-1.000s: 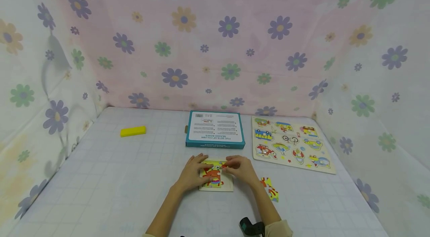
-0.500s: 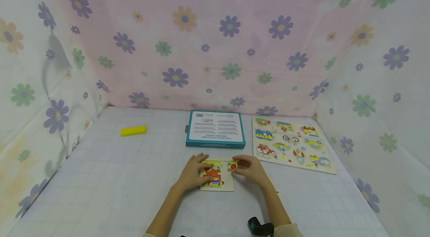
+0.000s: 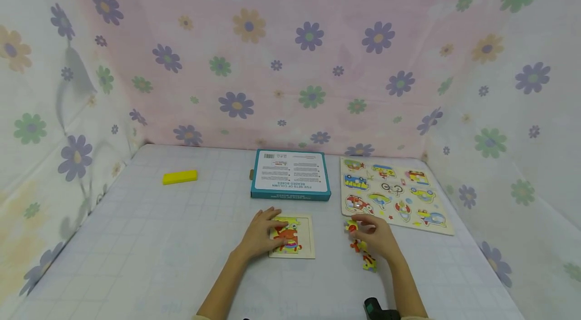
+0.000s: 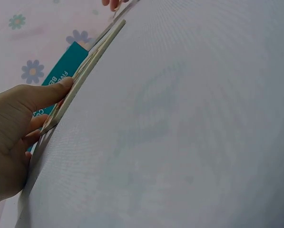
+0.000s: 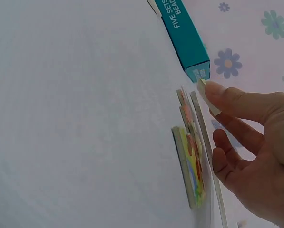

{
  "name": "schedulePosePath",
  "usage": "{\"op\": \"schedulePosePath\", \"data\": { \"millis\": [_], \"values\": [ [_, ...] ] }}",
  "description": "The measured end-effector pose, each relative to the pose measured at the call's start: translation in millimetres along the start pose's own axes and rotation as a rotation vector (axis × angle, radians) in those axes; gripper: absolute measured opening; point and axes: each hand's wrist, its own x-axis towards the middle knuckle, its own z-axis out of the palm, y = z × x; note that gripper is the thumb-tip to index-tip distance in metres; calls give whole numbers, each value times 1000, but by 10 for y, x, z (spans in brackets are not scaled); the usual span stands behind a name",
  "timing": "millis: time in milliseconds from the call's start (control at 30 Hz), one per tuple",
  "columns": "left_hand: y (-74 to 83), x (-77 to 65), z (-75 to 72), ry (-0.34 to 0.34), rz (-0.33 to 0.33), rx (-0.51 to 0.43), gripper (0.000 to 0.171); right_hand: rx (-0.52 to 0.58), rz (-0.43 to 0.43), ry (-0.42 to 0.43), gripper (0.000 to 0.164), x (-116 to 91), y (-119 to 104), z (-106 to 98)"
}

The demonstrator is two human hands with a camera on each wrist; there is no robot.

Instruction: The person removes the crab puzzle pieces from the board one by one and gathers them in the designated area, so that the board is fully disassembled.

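My left hand (image 3: 258, 234) rests at the left side of a small wooden puzzle tray (image 3: 308, 244), thumb and index finger reaching over it. Fitted pieces show a red-orange cartoon figure on yellow (image 3: 290, 235); bare wood shows along the tray's right side. In the left wrist view the thumb (image 4: 56, 92) lies on top near the tray's edge. To the right, my right hand (image 3: 379, 237) pinches a yellow puzzle piece with red (image 3: 350, 226) between thumb and fingers. Just below it on the table lie loose puzzle pieces (image 3: 369, 262), partly overlapped by the hand.
Behind the tray lies a teal and white box (image 3: 291, 174). A larger wooden peg board with vehicle pictures (image 3: 395, 194) is at the back right, close to the right hand. At the back left sits a yellow block (image 3: 180, 177). Flowered cloth (image 3: 281, 83) walls the table's back and sides.
My right hand has lifted a puzzle piece off the tray's upper right and carried it right, over the loose pieces. The left hand has stayed on the tray.
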Motion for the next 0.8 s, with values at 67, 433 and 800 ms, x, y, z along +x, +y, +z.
{"op": "schedulePosePath", "data": {
  "millis": [67, 433, 800],
  "values": [
    [-4, 2, -1, -1, 1, 7, 39, -16, 15, 4, 38, -9, 21, -20],
    [-16, 2, 7, -3, 9, 0, 39, -85, 73, -7, 37, 23, 31, -9],
    [-14, 0, 14, 3, 10, -14, 39, -77, 80, 4, 41, 17, 17, -4]
  ]
}}
